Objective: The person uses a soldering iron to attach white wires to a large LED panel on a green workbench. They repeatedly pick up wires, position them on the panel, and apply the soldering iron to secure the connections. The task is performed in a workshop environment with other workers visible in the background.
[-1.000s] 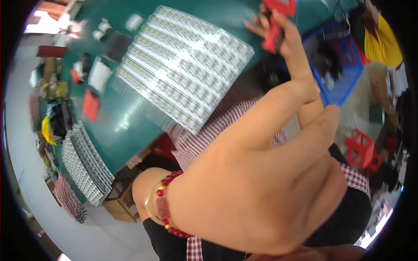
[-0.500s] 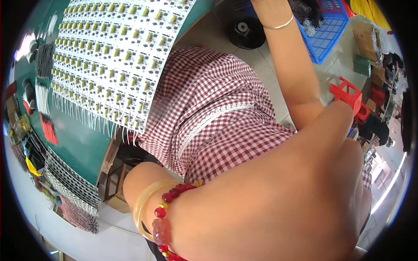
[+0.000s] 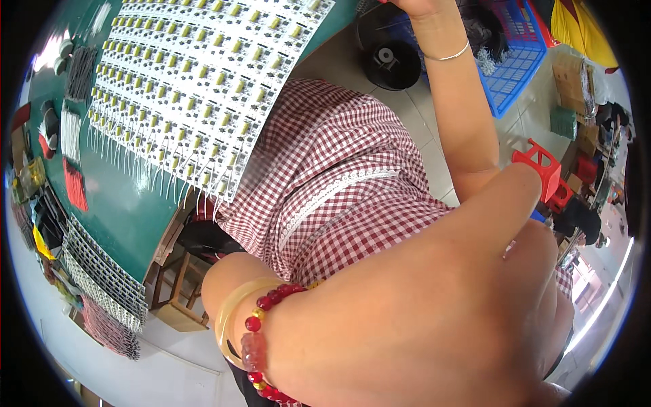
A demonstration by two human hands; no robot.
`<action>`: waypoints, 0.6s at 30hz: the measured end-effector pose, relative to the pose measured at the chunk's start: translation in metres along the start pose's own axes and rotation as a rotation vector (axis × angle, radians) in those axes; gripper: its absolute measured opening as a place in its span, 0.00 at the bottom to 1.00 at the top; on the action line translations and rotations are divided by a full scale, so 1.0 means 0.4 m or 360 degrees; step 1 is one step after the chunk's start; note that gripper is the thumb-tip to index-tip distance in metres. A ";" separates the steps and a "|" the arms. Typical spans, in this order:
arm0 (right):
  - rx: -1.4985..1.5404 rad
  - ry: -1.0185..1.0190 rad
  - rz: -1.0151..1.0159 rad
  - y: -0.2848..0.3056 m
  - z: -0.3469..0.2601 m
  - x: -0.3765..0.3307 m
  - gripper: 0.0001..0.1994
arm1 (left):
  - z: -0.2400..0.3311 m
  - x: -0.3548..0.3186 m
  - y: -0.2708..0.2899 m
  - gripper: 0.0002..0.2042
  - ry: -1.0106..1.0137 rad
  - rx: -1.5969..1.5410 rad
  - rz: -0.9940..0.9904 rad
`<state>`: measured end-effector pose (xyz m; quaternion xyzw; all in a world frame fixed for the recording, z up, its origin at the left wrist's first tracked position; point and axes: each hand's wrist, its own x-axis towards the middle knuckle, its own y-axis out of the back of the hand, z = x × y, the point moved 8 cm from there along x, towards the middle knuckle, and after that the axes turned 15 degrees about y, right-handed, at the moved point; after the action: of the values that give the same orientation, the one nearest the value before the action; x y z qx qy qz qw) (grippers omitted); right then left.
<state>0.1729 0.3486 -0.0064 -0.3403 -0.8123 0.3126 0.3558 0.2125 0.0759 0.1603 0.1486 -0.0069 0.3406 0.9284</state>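
My left hand (image 3: 447, 292) is very close and large, reaching across the lower right. Its fingers are curled, and their tips are hidden behind the knuckles, so whatever they grip does not show. A red bead bracelet and a pale bangle circle that wrist. My right hand (image 3: 419, 7) is at the top edge, mostly cut off, below it a wrist with a thin metal bangle. Nearest to it on the left is a big white sheet of circuit boards (image 3: 196, 88), with rows of yellow-green components and thin white wires along its lower edge.
The board sheet lies on a green tabletop (image 3: 115, 227). Bundles of black wires (image 3: 81, 73), white wires (image 3: 70, 136) and red wires (image 3: 74, 184) lie on the left. A blue crate (image 3: 519, 61), a black round base (image 3: 391, 66) and a red stool (image 3: 539, 169) stand on the tiled floor.
The view has shifted slightly, so the board sheet appears further right and the crate lower. A little more of my right hand shows. My left hand keeps its curled shape.
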 end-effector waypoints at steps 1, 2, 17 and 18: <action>-0.0004 -0.0012 0.0021 -0.007 0.001 0.000 0.11 | 0.005 -0.003 0.009 0.03 0.0018 0.0022 0.0030; -0.0008 -0.0024 0.0042 -0.012 0.003 0.002 0.11 | 0.010 -0.007 0.016 0.03 0.0038 0.0045 0.0057; 0.0127 -0.0202 0.0008 0.017 0.033 -0.037 0.14 | -0.186 -0.220 0.206 0.07 0.0671 0.0810 0.1409; 0.0104 -0.0211 0.0130 0.018 0.034 -0.055 0.15 | -0.231 -0.257 0.194 0.09 0.0859 0.0976 0.1513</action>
<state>0.1759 0.3321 -0.0275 -0.3398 -0.8089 0.3750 0.2993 0.0763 0.0933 0.0815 0.2975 0.2605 0.7284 0.5595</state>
